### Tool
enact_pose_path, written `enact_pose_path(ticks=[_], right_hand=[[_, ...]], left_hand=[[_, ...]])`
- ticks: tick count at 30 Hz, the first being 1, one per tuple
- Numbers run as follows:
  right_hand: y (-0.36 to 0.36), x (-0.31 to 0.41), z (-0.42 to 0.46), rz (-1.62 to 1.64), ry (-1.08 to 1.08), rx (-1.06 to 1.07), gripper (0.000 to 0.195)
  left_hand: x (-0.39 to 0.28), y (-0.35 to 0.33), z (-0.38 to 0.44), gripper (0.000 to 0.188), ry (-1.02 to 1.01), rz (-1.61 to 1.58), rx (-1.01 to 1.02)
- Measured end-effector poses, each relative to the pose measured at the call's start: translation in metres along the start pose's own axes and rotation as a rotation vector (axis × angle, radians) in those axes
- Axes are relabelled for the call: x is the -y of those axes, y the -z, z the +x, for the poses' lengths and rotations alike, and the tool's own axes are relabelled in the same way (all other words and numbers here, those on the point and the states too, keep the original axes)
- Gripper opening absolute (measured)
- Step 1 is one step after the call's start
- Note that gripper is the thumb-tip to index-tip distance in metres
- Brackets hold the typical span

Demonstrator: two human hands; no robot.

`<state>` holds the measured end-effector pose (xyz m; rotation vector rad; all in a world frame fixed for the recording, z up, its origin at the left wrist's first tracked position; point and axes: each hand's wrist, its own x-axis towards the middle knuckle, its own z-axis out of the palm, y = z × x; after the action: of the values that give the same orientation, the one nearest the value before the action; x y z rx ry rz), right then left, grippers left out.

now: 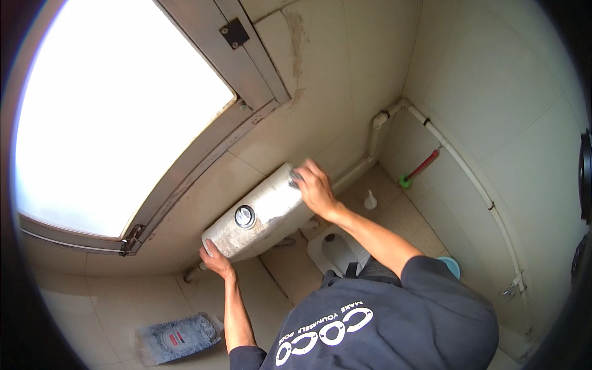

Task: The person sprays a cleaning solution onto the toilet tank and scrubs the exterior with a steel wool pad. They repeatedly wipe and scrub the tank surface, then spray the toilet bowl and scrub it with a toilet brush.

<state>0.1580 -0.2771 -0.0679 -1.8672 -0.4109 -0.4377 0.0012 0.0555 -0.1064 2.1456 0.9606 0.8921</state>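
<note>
A whitish toilet cistern point(273, 206) with brownish grime on its lid and front is mounted against the tiled wall. A round chrome flush button point(244, 216) is set in its lid. My left hand point(216, 260) grips the cistern's left end, with the thumb on top. At the other end, my right hand point(317, 187) is slightly blurred and presses a small dark grey pad point(294, 178) against the lid's right edge. The fingers hide most of this pad, so its exact material cannot be told.
Below is a squat toilet point(340, 247). White pipes point(467, 162) run along the walls, and a red-handled brush point(421, 166) with a green head hangs from one. A frosted window point(115, 115) stands above left. A printed plastic bag point(178, 337) and a light blue basin point(449, 267) are lower down.
</note>
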Motion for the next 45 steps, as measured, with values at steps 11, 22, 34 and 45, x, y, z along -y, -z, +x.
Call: enact_pose_path(ticks=[11, 22, 34, 45], right_hand=[[0.014, -0.001, -0.016, 0.097, -0.05, 0.017, 0.009], [0.016, 0.002, -0.013, 0.059, 0.013, 0.028, 0.018], [0.028, 0.02, 0.005, -0.223, 0.302, 0.228, 0.02], [0.013, 0.042, 0.023, -0.424, 0.266, 0.409, 0.014]], left_hand=[[-0.008, 0.009, -0.003, 0.051, 0.02, 0.027, 0.002], [-0.01, 0.006, -0.004, 0.051, 0.017, 0.038, -0.005], [-0.008, -0.001, -0.007, 0.047, -0.036, 0.008, -0.09], [-0.014, 0.0, -0.012, 0.047, -0.021, -0.022, -0.101]])
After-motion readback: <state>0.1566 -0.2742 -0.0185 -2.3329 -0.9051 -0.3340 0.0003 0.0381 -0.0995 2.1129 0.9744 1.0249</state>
